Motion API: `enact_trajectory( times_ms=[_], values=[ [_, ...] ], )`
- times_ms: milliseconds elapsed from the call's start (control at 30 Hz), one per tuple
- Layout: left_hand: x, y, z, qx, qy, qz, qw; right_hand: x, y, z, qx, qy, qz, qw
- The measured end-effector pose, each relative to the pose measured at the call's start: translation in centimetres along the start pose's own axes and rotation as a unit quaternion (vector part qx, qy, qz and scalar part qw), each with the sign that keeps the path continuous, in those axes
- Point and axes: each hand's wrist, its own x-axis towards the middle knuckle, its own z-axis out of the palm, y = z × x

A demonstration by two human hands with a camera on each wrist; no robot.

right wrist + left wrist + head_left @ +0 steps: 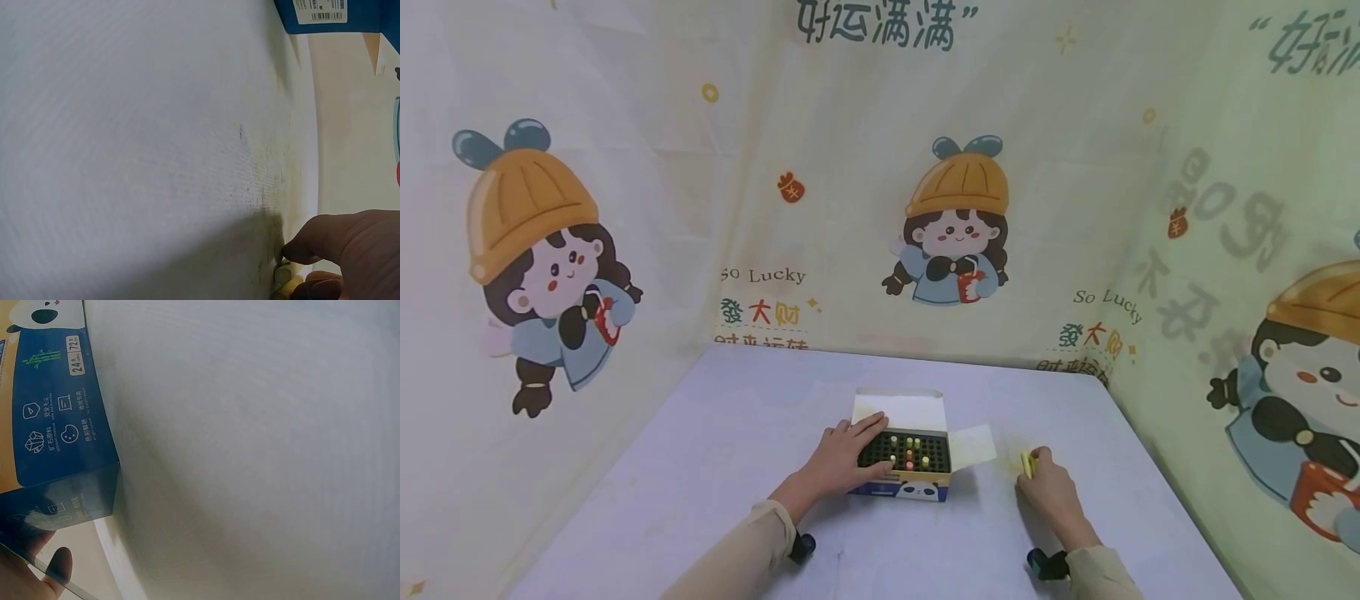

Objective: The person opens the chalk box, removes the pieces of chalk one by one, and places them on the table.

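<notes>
A small blue box (904, 475) with a panda print stands open on the table, its black tray (910, 452) holding several coloured sticks in yellow, orange and green. My left hand (848, 457) rests flat across the box's left side, fingers straight over the tray. The box's blue side (56, 419) fills the left wrist view. My right hand (1047, 485) lies on the table to the right of the box, pinching a short yellow stick (1026, 463) whose end presses on the tabletop. That stick (284, 274) shows under the fingertips (300, 251) in the right wrist view.
The pale tabletop (715, 467) carries faint yellow marks (272, 194) near my right hand. The box's lid (897, 407) stands open behind and a side flap (974, 445) lies to the right. Cartoon-printed cloth walls (955, 208) close in the table at back and sides.
</notes>
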Motion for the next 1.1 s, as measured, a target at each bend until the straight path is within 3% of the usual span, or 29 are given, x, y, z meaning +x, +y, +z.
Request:
enact_trajectory(
  times_ms=[433, 900, 1100],
  values=[
    [-0.1, -0.2, 0.3, -0.003, 0.0, 0.006, 1.0, 0.2, -1.5, -1.3, 0.02, 0.009, -0.015, 1.0],
    [0.0, -0.2, 0.1, 0.002, 0.003, 0.004, 1.0, -0.7, -7.7, -2.7, 0.058, 0.038, -0.088, 0.994],
    [0.0, 0.0, 0.0, -0.005, -0.001, 0.005, 1.0, -1.0, -10.2, -3.0, 0.053, 0.079, -0.102, 0.99]
  ],
)
